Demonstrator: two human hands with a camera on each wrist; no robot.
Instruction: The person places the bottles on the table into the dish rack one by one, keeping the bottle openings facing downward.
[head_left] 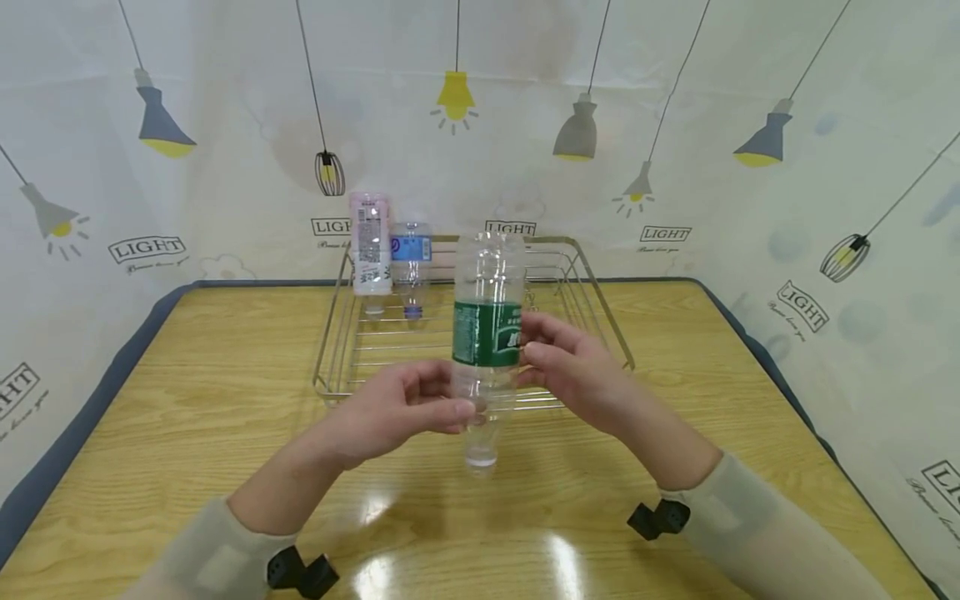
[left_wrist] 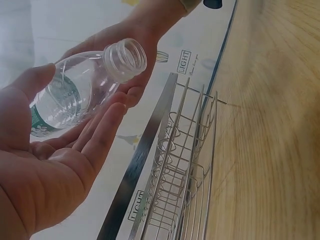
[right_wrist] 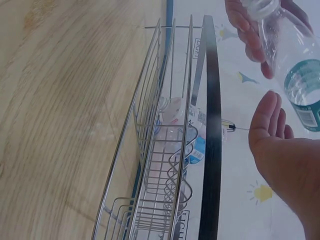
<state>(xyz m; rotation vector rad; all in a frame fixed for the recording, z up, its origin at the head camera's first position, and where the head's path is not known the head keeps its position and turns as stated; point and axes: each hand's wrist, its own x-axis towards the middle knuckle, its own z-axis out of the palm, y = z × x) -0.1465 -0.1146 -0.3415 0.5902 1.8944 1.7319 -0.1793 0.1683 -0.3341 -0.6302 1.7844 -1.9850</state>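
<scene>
A clear plastic bottle (head_left: 489, 333) with a green label is upside down above the table, its threaded mouth uncapped in the left wrist view. My left hand (head_left: 397, 406) holds it near the shoulder, thumb in front and fingers behind. My right hand (head_left: 581, 371) is at the label's right edge with loosely bent fingers; part of them is hidden behind the bottle. In the right wrist view, the fingertips of my right hand (right_wrist: 280, 135) lie close beside the bottle (right_wrist: 295, 65).
Behind the hands a metal wire rack (head_left: 330, 367) stands on the wooden table (head_left: 187, 417). At its back left, a pink-and-white bottle (head_left: 371, 246) and a clear bottle with a blue label (head_left: 411, 250) stand upside down. A lamp-patterned backdrop (head_left: 510, 167) surrounds the table.
</scene>
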